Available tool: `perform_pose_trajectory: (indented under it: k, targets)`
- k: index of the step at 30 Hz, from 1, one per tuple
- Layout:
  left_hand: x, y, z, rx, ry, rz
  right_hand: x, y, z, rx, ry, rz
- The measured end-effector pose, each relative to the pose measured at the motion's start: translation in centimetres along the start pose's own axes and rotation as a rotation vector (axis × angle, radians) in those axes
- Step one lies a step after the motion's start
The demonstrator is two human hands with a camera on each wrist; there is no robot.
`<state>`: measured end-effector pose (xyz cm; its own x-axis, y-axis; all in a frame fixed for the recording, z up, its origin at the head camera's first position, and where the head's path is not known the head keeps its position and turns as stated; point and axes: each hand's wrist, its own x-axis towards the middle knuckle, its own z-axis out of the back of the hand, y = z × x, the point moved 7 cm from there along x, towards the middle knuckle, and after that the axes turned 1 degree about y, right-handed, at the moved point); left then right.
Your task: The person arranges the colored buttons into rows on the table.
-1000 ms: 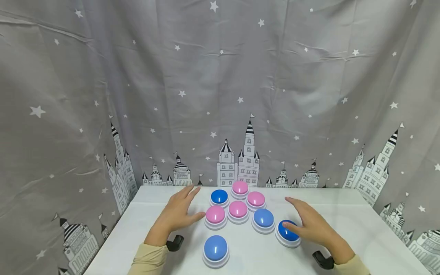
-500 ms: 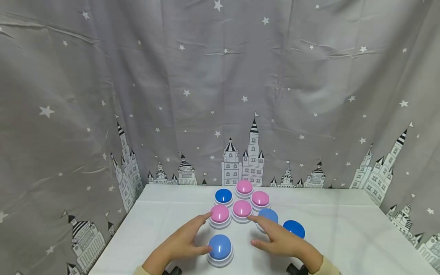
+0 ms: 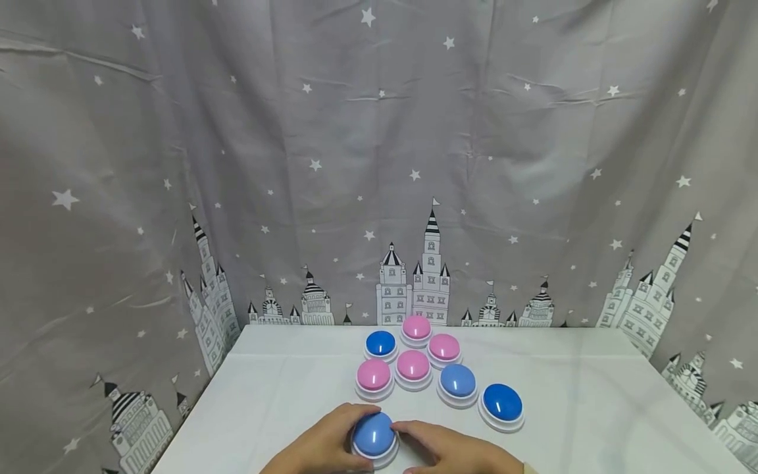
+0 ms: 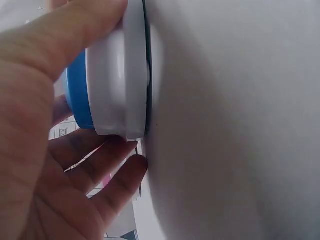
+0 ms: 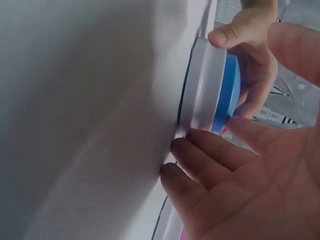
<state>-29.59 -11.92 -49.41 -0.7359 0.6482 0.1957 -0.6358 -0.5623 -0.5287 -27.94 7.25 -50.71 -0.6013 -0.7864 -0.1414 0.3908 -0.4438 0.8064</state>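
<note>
A light blue push button [image 3: 374, 434] with a white base sits nearest me on the white table. My left hand [image 3: 328, 444] grips its left side. In the left wrist view the thumb lies along one side of the white base [image 4: 112, 80] and the fingers [image 4: 90, 160] curl round the other. My right hand [image 3: 458, 451] is at the button's right, its thumb apart from it. Its fairly straight fingers [image 5: 210, 155] reach the button's edge in the right wrist view; whether all of them touch cannot be told.
Behind stand pink buttons [image 3: 413, 365], a dark blue one [image 3: 380, 343] at the back left, a lighter blue one [image 3: 458, 381] and another dark blue button [image 3: 503, 402] to the right. A grey curtain [image 3: 331, 164] with stars and castles hangs behind the table [image 3: 284, 382].
Both hands have come down and toward me, closing in on the nearest light blue button. The left hand has taken hold of it. The right hand has moved left, away from the dark blue button.
</note>
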Motion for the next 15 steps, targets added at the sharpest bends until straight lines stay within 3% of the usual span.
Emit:
perform_pose_trajectory:
  k: [3,7,11,15]
  targets:
    - [0.5,0.1,0.0,0.0,-0.003,0.004,-0.3,-0.1,0.4,-0.018,-0.017,-0.019]
    - [0.5,0.4,0.1,-0.086,0.052,0.108,-0.4,0.2,0.2,-0.026,-0.032,-0.041]
    - [-1.0,0.5,0.3,-0.216,0.106,0.227,0.4,1.1,-1.0,-0.019,-0.01,-0.023]
    - [-2.7,0.3,0.9,-0.262,0.124,0.275,1.3,2.0,-2.3,0.026,0.024,-0.043]
